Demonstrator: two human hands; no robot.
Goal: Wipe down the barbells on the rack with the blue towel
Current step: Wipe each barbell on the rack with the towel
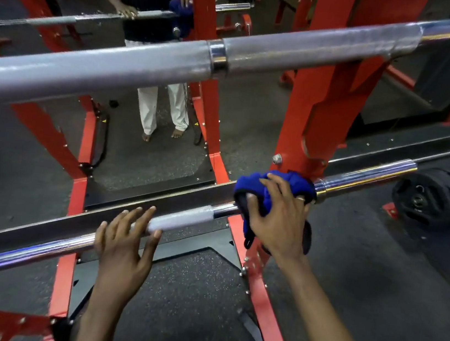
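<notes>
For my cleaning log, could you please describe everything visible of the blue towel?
The blue towel is a bunched, soft-looking cloth with a dark edge, wrapped over the lower barbell beside the red rack upright. The right hand grips it against the bar; a dark-trimmed end hangs below.

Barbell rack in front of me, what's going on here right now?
A person is wiping the lower barbell. Their right grip holds the blue towel bunched around the bar beside the red upright. Their left grip rests on the bar's knurled section further left. The upper barbell sits untouched on the rack.
</notes>
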